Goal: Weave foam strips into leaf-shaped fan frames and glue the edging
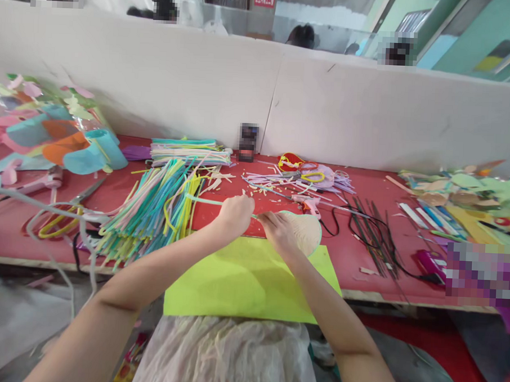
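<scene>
My left hand [236, 215] is closed in a fist on a pale mint pipe cleaner [206, 200], whose free end sticks out to the left. My right hand [280, 230] is closed on a cream, ridged, rounded piece [308, 230] with a thin mint edge. Between the two hands, a short stretch of the pipe cleaner seems to run to the narrow end of the cream piece; the exact join is hidden by the fingers. Below both hands lies a yellow-green sheet [217, 276], overhanging the table's front edge.
Left of my hands lies a large bundle of coloured pipe cleaners [148, 209], with scissors [74, 208] beyond it. A pink glue gun [308, 204] rests behind the cream piece. Dark stems [373, 235] and a black cable lie to the right. A white partition [192, 81] stands behind.
</scene>
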{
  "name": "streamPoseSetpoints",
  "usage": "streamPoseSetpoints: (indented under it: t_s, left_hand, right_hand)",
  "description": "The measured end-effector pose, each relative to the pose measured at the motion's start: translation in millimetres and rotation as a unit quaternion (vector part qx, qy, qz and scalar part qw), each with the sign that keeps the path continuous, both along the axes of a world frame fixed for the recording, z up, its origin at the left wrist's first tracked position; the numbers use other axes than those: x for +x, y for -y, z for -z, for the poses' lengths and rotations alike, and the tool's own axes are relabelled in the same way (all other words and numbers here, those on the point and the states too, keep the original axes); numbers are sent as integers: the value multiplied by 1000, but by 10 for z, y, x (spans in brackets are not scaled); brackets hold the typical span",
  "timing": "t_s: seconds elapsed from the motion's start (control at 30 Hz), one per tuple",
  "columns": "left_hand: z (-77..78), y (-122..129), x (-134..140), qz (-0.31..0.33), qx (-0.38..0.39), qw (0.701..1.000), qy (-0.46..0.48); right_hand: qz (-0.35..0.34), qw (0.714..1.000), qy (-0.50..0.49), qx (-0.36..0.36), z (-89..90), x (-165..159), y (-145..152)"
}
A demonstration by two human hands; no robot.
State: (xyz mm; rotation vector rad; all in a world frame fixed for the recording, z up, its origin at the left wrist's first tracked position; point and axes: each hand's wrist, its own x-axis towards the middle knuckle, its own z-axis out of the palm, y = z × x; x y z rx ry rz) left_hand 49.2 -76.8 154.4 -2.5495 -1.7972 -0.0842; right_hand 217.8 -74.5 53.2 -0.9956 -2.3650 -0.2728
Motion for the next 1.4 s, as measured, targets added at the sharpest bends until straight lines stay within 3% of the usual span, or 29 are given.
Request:
streamPoseSetpoints:
  t_s: [0.13, 0.3, 0.53, 0.63, 0.73, 0.87, 1.03, 1.2, 1.3, 1.4]
  left_hand:
    - [214, 148, 14, -42, 53, 993, 93]
    - [478, 171, -61, -49, 36, 960, 273]
    - [725, -270, -337, 37, -155, 858, 488]
    - [783, -433, -437, 56, -224, 830, 508]
    - [786, -518, -514, 69, -289, 821, 487]
    - [642, -572, -606, 137, -358, 819, 426]
    - [300, -618, -640, 225, -384, 841, 307]
    - [74, -603, -565, 244, -295, 901, 201]
    - [36, -582, -534, 220, -214, 942, 139]
    - [27, -577, -530, 210, -173, 956, 111]
  right_hand:
    - [44, 998, -42, 8, -19, 6, 18]
    - [67, 988, -141, -11, -60, 3, 57]
    - [45, 965, -257, -40, -5, -28, -53]
    - [17, 955, -289, -65, -54, -45, -74]
    - [-20, 953, -288, -95, -131, -53, -52]
    - [-72, 960, -248, -105, -195, -28, -5]
    - [-133, 983, -111, -55, -262, 58, 15]
    - [-147, 988, 39, -16, -339, 99, -9]
    - [-139, 988, 66, -3, -337, 75, -19]
    - [-133, 989, 64, -7, -305, 49, -29]
